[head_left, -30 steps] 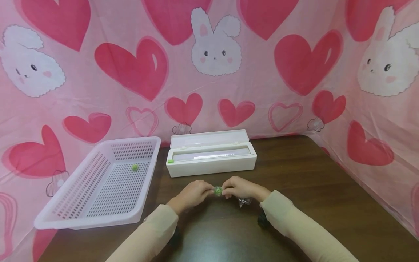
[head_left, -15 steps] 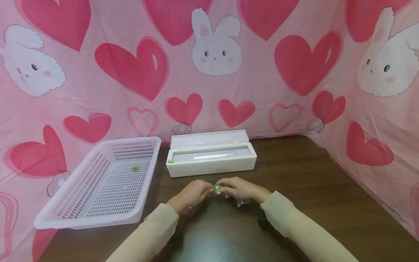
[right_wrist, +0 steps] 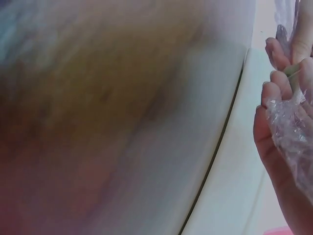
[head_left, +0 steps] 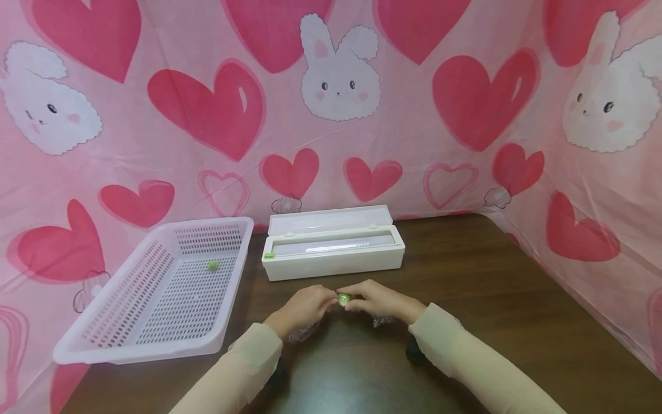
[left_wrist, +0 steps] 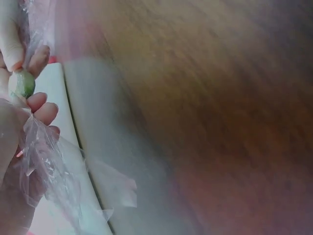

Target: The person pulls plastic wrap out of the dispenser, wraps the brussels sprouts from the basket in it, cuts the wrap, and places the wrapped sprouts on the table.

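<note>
Between my two hands, above the table in front of the white box, is a small round green piece (head_left: 343, 299), pale on one side in the left wrist view and wrapped in clear plastic film (left_wrist: 49, 156). My left hand (head_left: 305, 305) pinches the gathered film at its left side, and a loose tail of film hangs below that hand. On the other side my right hand (head_left: 380, 299) pinches the wrap close against the piece with thumb and fingers. More crumpled film (right_wrist: 293, 132) trails beneath the right palm. Fingers partly cover the piece in both wrist views.
A white plastic-film dispenser box (head_left: 333, 267) stands behind the hands, its lid raised. To the left is a white perforated basket (head_left: 222, 339) with one small green piece (head_left: 213, 265) inside. Brown tabletop (head_left: 465, 276) extends to the right. A pink printed cloth (head_left: 414, 126) hangs behind.
The green piece has turned between the hands, and its pale side now shows more. The film tail under the left hand has come into view. Both hands stay nearly in place.
</note>
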`<state>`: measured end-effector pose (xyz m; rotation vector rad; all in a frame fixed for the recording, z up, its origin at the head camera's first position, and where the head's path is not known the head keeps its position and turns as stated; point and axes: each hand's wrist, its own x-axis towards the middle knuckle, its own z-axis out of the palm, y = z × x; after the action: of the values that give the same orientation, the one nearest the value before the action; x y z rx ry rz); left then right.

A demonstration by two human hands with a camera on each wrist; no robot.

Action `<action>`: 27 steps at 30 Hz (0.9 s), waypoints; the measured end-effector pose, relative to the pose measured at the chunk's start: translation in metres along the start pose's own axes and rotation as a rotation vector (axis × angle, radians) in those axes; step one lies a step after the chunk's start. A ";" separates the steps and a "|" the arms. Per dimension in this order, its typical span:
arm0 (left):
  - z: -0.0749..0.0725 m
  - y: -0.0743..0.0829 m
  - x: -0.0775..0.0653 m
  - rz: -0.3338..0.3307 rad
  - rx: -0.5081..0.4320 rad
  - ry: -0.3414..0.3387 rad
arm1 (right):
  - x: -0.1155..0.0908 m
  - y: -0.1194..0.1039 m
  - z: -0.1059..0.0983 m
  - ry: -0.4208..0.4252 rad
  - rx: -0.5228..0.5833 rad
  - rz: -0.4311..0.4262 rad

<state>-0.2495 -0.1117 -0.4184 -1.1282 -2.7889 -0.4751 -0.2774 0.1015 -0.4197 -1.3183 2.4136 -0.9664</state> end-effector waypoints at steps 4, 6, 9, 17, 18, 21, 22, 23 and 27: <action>-0.002 -0.002 -0.003 0.024 0.029 0.036 | 0.001 0.001 -0.001 -0.038 0.074 0.045; -0.003 -0.004 -0.004 0.041 0.048 0.053 | 0.001 0.002 -0.002 -0.057 0.111 0.056; -0.004 -0.005 -0.005 0.066 0.060 0.068 | 0.002 0.002 -0.003 -0.082 0.131 0.066; -0.003 -0.007 -0.005 0.080 0.102 0.099 | 0.002 0.000 -0.003 -0.098 0.104 0.090; -0.002 -0.008 -0.004 0.076 0.111 0.100 | 0.001 -0.001 -0.002 -0.090 0.109 0.095; -0.002 -0.007 -0.003 0.077 0.131 0.121 | 0.000 -0.001 -0.001 -0.046 0.107 0.103; -0.002 -0.006 -0.002 0.079 0.134 0.138 | 0.000 -0.001 0.000 -0.031 0.103 0.104; -0.003 -0.006 -0.002 0.081 0.139 0.163 | 0.000 -0.001 0.000 -0.018 0.104 0.106; -0.008 -0.001 0.002 0.096 0.116 0.311 | -0.002 0.000 -0.001 0.032 0.123 0.122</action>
<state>-0.2518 -0.1142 -0.4108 -1.0566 -2.4505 -0.4316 -0.2765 0.1033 -0.4191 -1.1085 2.3836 -1.0902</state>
